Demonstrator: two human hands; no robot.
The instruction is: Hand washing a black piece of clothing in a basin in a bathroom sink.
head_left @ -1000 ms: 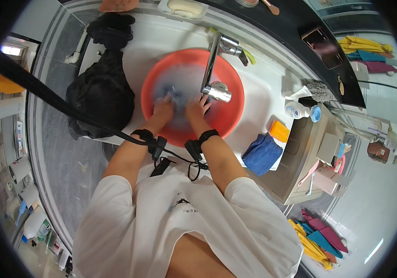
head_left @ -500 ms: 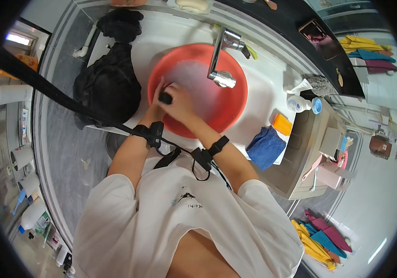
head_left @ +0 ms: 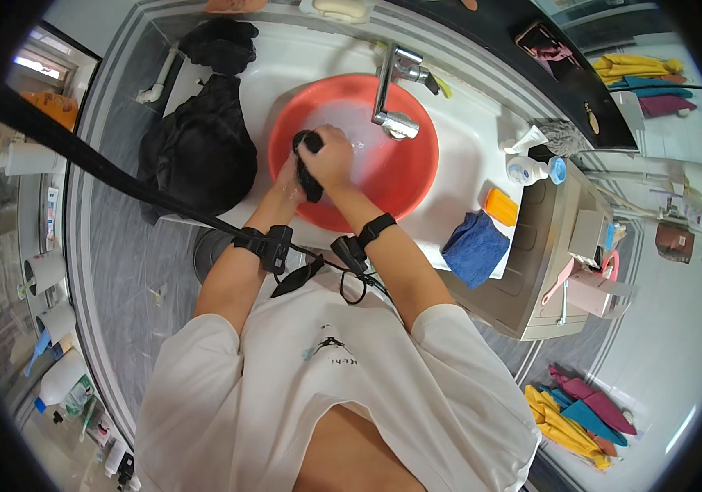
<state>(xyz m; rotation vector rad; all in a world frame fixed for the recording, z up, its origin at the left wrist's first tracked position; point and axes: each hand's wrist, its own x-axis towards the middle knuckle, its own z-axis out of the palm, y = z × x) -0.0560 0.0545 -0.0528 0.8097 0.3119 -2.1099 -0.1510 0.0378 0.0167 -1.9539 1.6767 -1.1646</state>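
Over the soapy water of a red plastic basin (head_left: pixel 421 193), both my hands grip a small wet black cloth (head_left: pixel 311 179) whose exact kind I cannot make out. My right hand (head_left: pixel 333 156) is closed around its upper part, with the fingers curled. My left hand (head_left: pixel 290 182) is pressed against the cloth from the left side; its fingers are mostly hidden behind the fabric. White suds float on the water beside the hands. A chrome faucet (head_left: pixel 398 123) reaches over the basin's far right part. A large black garment (head_left: pixel 199 156) lies heaped left of the basin.
The basin stands in a white sink (head_left: pixel 457 123). A second black cloth (head_left: pixel 220 46) lies at the far left. To the right are a folded blue cloth (head_left: pixel 476 249), an orange block (head_left: pixel 501 207) and a white bottle (head_left: pixel 526 170). A phone (head_left: pixel 549 47) rests on the dark ledge.
My hands have moved slightly right, and the right hand has turned. More of the black cloth now shows, hanging down between the hands. The view has shifted a little.
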